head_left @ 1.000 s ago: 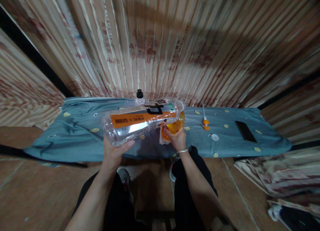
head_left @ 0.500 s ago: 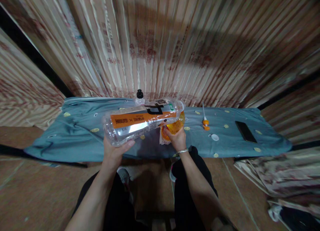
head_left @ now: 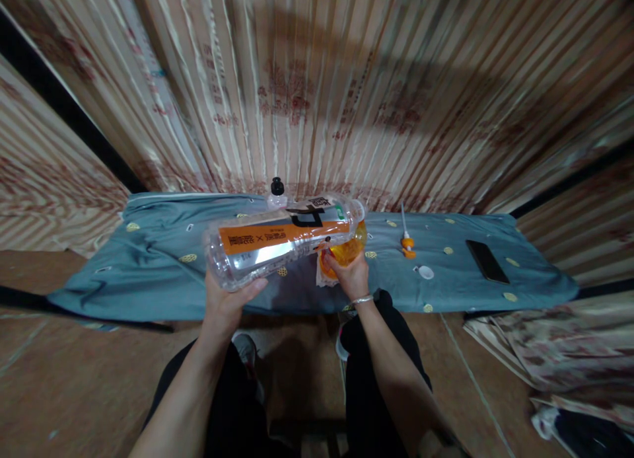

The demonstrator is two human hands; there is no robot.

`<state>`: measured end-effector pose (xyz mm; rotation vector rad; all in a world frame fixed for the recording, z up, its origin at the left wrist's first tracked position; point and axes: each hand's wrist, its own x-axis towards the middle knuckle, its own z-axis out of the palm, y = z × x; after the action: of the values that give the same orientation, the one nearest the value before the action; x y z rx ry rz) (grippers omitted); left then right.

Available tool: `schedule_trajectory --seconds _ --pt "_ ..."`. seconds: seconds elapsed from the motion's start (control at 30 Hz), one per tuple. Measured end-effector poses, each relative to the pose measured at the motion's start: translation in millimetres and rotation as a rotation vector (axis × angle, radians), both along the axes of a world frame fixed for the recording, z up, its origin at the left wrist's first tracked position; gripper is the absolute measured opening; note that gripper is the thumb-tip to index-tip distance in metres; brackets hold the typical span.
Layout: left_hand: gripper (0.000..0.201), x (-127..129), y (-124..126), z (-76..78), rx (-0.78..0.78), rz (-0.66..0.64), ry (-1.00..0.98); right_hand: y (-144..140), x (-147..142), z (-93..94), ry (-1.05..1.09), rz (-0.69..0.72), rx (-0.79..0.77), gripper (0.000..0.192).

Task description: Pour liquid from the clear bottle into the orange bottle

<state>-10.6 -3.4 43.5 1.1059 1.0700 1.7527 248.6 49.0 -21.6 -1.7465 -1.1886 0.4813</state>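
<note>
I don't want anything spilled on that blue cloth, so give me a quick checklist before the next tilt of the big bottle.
1. Left hand supports the large clear bottle from below near its base: ok.
2. Right hand grips the orange container: ok.
3. Bottle mouth meets the container opening: cannot tell, hidden.
4. Container's fill level: cannot tell.
5. Phone lies apart, far right on the blue cloth: ok.
6. White cap lies loose on the cloth, within view: ok.
</note>
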Motion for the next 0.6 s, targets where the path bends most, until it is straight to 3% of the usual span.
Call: schedule_trajectory --seconds 0.6 --pt "0.077 2.5 0.2 2.2 0.0 0.006 0.009 0.4 1.4 -1.4 -0.022 -0.009 -0.004 0.078"
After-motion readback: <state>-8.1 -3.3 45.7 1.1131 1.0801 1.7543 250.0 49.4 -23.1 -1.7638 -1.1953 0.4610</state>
